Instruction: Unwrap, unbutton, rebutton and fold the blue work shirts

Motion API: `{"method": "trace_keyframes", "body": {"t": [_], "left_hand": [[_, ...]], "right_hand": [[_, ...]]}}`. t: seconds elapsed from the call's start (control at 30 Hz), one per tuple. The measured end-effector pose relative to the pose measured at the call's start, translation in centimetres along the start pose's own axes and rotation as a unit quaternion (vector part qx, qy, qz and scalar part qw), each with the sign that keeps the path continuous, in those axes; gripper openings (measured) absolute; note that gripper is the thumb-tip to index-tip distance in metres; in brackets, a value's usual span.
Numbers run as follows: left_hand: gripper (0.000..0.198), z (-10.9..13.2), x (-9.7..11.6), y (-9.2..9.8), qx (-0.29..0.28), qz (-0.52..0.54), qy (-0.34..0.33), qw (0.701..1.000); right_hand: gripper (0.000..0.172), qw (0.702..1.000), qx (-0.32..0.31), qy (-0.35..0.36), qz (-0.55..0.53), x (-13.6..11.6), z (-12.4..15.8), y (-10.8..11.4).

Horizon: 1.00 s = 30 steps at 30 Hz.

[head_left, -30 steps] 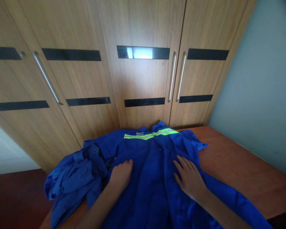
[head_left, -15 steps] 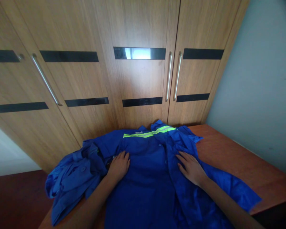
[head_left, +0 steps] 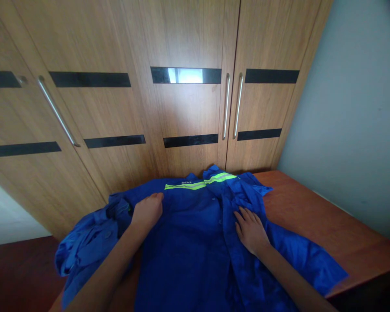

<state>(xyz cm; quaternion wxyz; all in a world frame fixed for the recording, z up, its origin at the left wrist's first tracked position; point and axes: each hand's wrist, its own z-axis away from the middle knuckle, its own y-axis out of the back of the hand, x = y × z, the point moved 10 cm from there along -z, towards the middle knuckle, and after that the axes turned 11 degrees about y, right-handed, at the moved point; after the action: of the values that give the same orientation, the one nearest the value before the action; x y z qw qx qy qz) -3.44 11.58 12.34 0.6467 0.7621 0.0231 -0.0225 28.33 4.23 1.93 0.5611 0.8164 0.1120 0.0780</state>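
A blue work jacket (head_left: pixel 185 242) with a yellow-green reflective strip across its chest lies spread on a reddish-brown wooden surface. Above its left side, near the sleeve's shoulder, my left hand (head_left: pixel 148 211) is closed, fingers curled under; what is in them, if anything, is hidden. My right hand (head_left: pixel 251 229) rests flat on the jacket's right front panel, fingers apart. Left of my left forearm sits a bunched blue garment (head_left: pixel 89 240) with a button, partly covered by that arm.
A wooden wardrobe (head_left: pixel 188 108) with dark strips and metal handles stands right behind the surface. The brown tabletop (head_left: pixel 312 208) shows on the right, beside a grey wall (head_left: pixel 351 130). Dark red floor shows at lower left.
My left hand has gone from lying flat at the jacket's side to closed, moving up and left. My right hand stays flat on the cloth. The view has shifted slightly.
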Motion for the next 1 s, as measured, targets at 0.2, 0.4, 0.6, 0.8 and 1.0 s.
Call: {"method": "trace_keyframes", "body": {"t": [0.2,0.4,0.6,0.8,1.0], "left_hand": [[0.041,9.2,6.2,-2.6,-0.038,0.126,-0.170,0.977],[0.019,11.5,9.2,-4.7,-0.069,0.111,-0.203,0.970],[0.034,7.6,6.6,0.6,-0.014,0.195,-0.222,0.955],[0.031,2.9,1.4,1.2,0.031,0.094,-0.103,0.990],[0.034,6.7,4.6,2.4,0.060,0.063,-0.102,0.991]], "right_hand": [[0.041,0.997,0.018,0.047,-0.056,-3.4,-1.5,0.8],[0.041,0.992,-0.005,0.054,-0.114,-4.1,-1.5,0.0],[0.041,0.993,-0.015,0.025,-0.111,-3.7,-1.8,-0.2],[0.041,0.996,0.000,-0.040,-0.082,-4.1,-3.0,-0.1],[0.041,0.994,0.006,-0.047,-0.101,-4.2,-3.3,-0.2]]}}
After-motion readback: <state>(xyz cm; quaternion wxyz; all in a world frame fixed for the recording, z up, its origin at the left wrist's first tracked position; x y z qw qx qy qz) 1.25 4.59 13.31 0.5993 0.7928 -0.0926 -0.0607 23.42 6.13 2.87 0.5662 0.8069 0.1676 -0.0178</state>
